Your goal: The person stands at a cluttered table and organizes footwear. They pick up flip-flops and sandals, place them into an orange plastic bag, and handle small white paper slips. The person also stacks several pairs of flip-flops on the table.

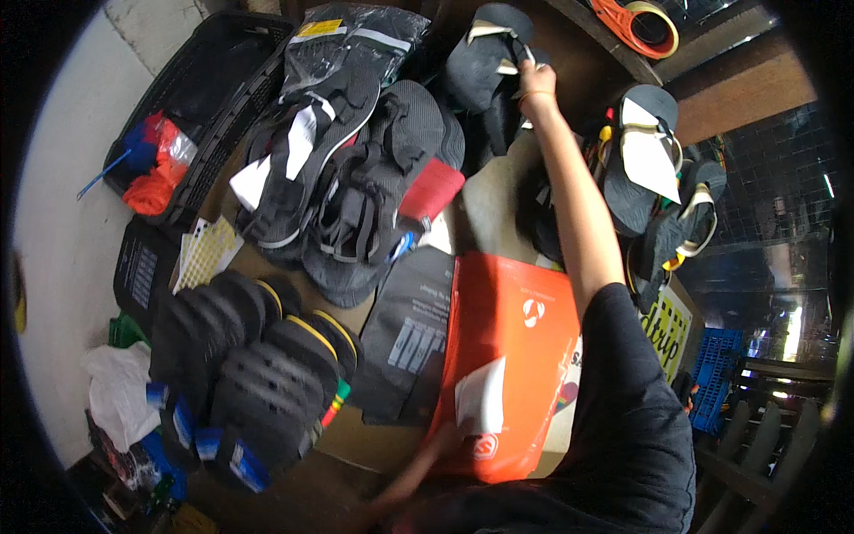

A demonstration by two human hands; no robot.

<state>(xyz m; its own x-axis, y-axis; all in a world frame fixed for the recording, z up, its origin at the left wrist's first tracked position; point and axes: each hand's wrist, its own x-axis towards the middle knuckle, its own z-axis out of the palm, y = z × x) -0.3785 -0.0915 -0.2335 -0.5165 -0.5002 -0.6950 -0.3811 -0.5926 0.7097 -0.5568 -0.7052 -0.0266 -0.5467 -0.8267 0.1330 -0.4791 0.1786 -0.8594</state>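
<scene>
My right hand (539, 87) reaches to the far middle, its fingers closed around the pale strap of a black sandal (480, 67). Low in the middle, my left hand (447, 436) is smeared by motion, so its fingers do not show clearly. It is beside a folded white paper (480, 396) over an orange plastic mailer bag (507, 329); whether it grips the paper I cannot tell. A dark grey mailer bag (409, 334) lies left of the orange one. Strapped black sandals (382, 187) are piled farther off, a red tag (431, 190) among them.
Stacked black flip-flops (267, 374) stand at the near left. More sandals, one with a white paper (648, 156), are at the right. A black crate (222, 116) holds an orange bundle (158, 169). A tape dispenser (636, 27) lies far right; a blue crate (716, 374) is below.
</scene>
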